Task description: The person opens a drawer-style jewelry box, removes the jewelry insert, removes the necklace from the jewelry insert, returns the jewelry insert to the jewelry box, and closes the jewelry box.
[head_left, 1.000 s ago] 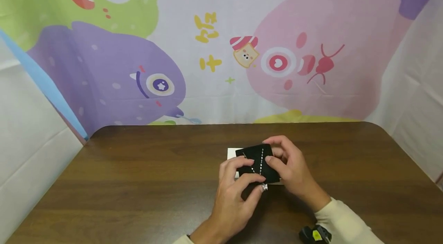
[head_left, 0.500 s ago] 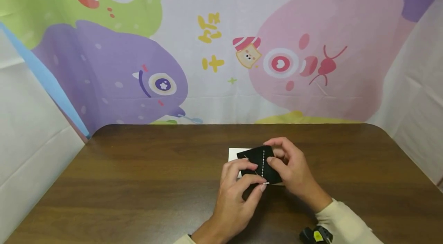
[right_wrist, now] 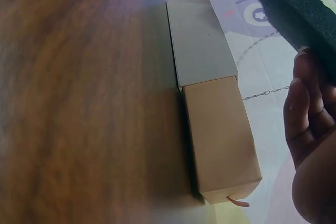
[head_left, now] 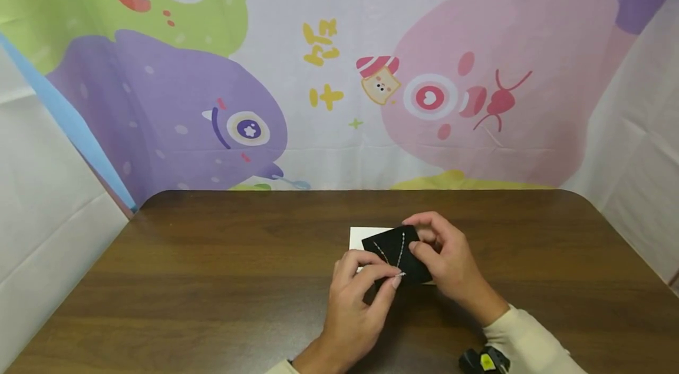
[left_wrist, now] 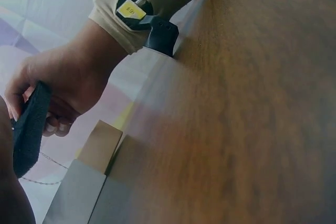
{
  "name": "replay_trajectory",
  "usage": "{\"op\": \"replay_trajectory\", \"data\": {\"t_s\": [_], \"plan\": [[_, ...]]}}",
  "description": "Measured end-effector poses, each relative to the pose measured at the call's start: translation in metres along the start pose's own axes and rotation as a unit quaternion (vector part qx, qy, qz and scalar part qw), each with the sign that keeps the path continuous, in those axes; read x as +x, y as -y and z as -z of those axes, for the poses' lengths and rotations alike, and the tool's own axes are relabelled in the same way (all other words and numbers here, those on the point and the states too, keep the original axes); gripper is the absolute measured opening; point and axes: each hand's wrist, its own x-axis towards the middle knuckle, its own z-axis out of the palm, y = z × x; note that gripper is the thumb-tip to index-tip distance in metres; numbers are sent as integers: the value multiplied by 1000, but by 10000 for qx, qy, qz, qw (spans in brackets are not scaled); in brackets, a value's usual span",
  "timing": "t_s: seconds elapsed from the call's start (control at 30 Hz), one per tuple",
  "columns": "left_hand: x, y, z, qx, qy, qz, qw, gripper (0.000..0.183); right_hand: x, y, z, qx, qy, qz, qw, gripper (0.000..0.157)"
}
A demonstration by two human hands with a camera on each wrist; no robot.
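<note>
A black foam pad point(head_left: 389, 240) is tilted above the table, gripped at its right side by my right hand point(head_left: 448, 259), thumb on its face and fingers behind. Across the pad's front run two strands of a thin silver necklace point(head_left: 400, 250). Between thumb and index finger my left hand point(head_left: 352, 297) pinches the necklace's small shiny pendant point(head_left: 401, 274), over the lower part of the pad. In the right wrist view, loops of chain point(right_wrist: 265, 94) hang behind the pad point(right_wrist: 299, 14), with the right hand's fingers point(right_wrist: 297, 103) along its underside.
Partly beneath the pad lies a small box with a white sleeve point(head_left: 362, 237) on the brown wooden table point(head_left: 212, 280). Its brown drawer point(right_wrist: 223, 140) is slid partway out, with a small ribbon tab point(right_wrist: 238, 202) at the end. A cartoon-printed cloth point(head_left: 329, 150) hangs behind.
The pendant has gone from the pad's lower edge up over its face, pinched by my left hand, which has shifted slightly left. My right hand keeps its grip on the pad, nearly still.
</note>
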Motion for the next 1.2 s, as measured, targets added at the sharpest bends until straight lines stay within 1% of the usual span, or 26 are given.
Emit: {"op": "replay_trajectory", "data": {"t_s": [0.1,0.2,0.33,0.5,0.63,0.73,0.87,1.0,1.2], "plan": [[2,0,0,-123,-98,-125,9998,15,0,-1,0,6,43,31,10000,38],[3,1,0,-291,-113,-212,9993,16,0,-2,0,-135,84,159,9997,39],[3,2,1,-470,-92,-185,9987,17,0,-4,-1,-343,135,255,9990,40],[2,3,3,-619,-88,-91,9980,16,-1,-3,-3,-312,312,205,9988,41],[1,4,4,-637,-95,-45,9979,17,0,-2,-4,-305,471,148,9983,39],[1,4,4,-648,-91,-18,9979,18,0,-1,-4,-287,583,6,9979,37],[0,4,4,-710,-70,-35,9974,18,-1,-1,-3,-372,676,-152,9969,36],[0,4,3,-752,-49,-67,9971,18,0,-1,-3,-400,753,-201,9962,34],[0,6,3,-737,-84,-131,9972,17,0,-2,-3,-245,903,-239,9953,32]]}}
